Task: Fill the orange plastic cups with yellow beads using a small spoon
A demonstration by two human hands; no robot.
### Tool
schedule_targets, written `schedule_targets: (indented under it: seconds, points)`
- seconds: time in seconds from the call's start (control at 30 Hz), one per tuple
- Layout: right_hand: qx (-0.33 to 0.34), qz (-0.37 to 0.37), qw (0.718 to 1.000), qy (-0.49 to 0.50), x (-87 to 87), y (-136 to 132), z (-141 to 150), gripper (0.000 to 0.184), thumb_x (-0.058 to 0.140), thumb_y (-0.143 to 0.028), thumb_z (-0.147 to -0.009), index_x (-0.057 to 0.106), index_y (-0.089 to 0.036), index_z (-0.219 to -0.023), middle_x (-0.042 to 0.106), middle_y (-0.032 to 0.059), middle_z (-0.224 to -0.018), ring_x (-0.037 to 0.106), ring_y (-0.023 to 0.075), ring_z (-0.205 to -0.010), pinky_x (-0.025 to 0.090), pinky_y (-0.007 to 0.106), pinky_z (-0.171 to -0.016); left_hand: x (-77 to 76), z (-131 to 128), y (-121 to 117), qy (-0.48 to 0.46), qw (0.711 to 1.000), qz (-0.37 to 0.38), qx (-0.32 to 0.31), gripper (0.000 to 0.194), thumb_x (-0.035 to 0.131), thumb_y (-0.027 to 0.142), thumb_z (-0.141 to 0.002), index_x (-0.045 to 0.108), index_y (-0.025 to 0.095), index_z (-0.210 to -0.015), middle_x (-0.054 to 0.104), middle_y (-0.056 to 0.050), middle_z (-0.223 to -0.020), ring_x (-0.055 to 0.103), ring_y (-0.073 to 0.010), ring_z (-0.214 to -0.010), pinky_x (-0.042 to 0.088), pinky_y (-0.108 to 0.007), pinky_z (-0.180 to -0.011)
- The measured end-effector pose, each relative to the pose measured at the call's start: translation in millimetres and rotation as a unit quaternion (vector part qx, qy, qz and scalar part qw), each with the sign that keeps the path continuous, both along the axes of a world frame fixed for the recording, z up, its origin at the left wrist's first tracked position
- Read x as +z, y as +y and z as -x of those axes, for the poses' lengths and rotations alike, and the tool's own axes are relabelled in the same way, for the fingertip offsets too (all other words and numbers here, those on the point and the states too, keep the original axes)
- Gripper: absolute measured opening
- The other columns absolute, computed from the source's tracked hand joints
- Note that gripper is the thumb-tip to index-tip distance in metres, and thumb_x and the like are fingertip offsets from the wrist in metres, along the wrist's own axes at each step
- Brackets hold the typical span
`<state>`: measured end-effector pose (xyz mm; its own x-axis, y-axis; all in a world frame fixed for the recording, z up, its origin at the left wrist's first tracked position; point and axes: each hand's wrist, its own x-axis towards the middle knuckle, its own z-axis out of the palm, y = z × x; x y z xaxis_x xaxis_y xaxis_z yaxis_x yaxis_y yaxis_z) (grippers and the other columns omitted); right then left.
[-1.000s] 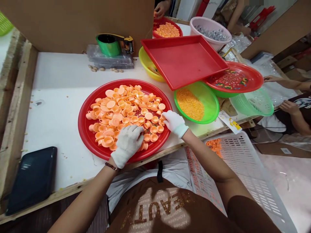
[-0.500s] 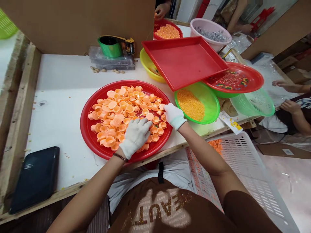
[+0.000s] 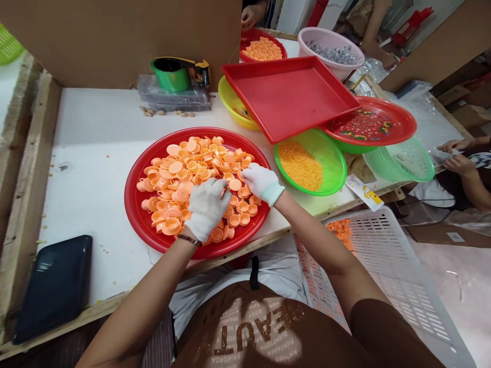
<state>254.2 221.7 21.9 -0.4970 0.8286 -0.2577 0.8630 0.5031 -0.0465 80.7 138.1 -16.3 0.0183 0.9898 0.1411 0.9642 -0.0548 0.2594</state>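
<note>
Both my hands wear white knitted gloves and reach over a round red tray [image 3: 132, 214] heaped with small orange toy cups [image 3: 172, 225] and flat round saucer-like pieces. Low over the middle of the heap, my left hand [image 3: 208, 207] has its fingers curled down and closed; whatever they hold is hidden beneath the glove. My right hand [image 3: 261, 181] comes in over the tray's right side. Its thumb and fingers are pinched together at a small orange toy cup [image 3: 240, 175]. The two hands are close but apart.
A green bowl [image 3: 333, 168] of tiny orange pieces stands to the right, below a tilted red rectangular tray [image 3: 291, 97]. A tape dispenser [image 3: 174, 75] sits behind, a dark case [image 3: 53, 286] at left. A white crate [image 3: 383, 255] is below the table. Other people's hands show beyond.
My right hand has moved left, inward over the tray and closer to my left hand. My left hand has shifted slightly left and up, its fingers more curled.
</note>
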Motion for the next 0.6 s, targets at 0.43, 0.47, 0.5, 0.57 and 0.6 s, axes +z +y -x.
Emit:
schedule_targets:
  seconds: [0.43, 0.47, 0.5, 0.57, 0.6]
  points:
    - [0.038, 0.033, 0.998, 0.029, -16.3, 4.1, 22.7, 0.03, 0.056, -0.038, -0.11, 0.072, -0.017, -0.125, 0.074, 0.0116, -0.126, 0.068, 0.0254, -0.113, 0.048, 0.032, -0.086, -24.7, 28.4, -110.1, -0.009, 0.998, -0.04, -0.054, 0.022, 0.056, 0.03, -0.104, 0.074, 0.017, -0.104, 0.073, -0.015, -0.115, 0.07, -0.026, -0.095, 0.051, -0.04, -0.081]
    - [0.034, 0.039, 0.998, 0.037, -16.0, 4.3, 23.5, 0.027, 0.057, -0.035, -0.11, 0.072, -0.017, -0.125, 0.074, 0.0107, -0.126, 0.067, 0.0246, -0.114, 0.047, 0.031, -0.087, -24.1, 27.4, -106.5, -0.006, 0.998, -0.036, -0.059, 0.022, 0.056, 0.029, -0.103, 0.074, 0.017, -0.107, 0.074, -0.015, -0.116, 0.07, -0.0269, -0.096, 0.051, -0.041, -0.082]
    - [0.037, 0.034, 0.998, 0.046, -15.9, 3.8, 23.5, 0.025, 0.057, -0.031, -0.11, 0.072, -0.017, -0.124, 0.074, 0.0104, -0.127, 0.066, 0.024, -0.115, 0.047, 0.031, -0.087, -22.8, 26.7, -101.3, -0.002, 0.997, -0.029, -0.068, 0.021, 0.057, 0.027, -0.102, 0.074, 0.018, -0.108, 0.075, -0.014, -0.117, 0.069, -0.0279, -0.096, 0.051, -0.042, -0.081]
    - [0.058, 0.0, 0.997, 0.046, -16.5, 0.8, 19.7, 0.025, 0.052, -0.025, -0.111, 0.073, -0.017, -0.123, 0.073, 0.0112, -0.127, 0.065, 0.0238, -0.115, 0.046, 0.031, -0.087, -18.8, 25.9, -88.9, 0.008, 0.995, -0.011, -0.098, 0.018, 0.062, 0.025, -0.097, 0.076, 0.021, -0.108, 0.077, -0.011, -0.115, 0.068, -0.0297, -0.094, 0.048, -0.044, -0.079]
    - [0.078, -0.014, 0.996, 0.033, -17.1, -1.8, 15.4, 0.027, 0.05, -0.023, -0.111, 0.074, -0.017, -0.121, 0.073, 0.0118, -0.126, 0.064, 0.0243, -0.113, 0.045, 0.032, -0.087, -16.5, 26.0, -82.7, 0.012, 0.993, -0.002, -0.113, 0.017, 0.064, 0.024, -0.095, 0.076, 0.022, -0.106, 0.077, -0.009, -0.111, 0.068, -0.0302, -0.092, 0.047, -0.045, -0.077]
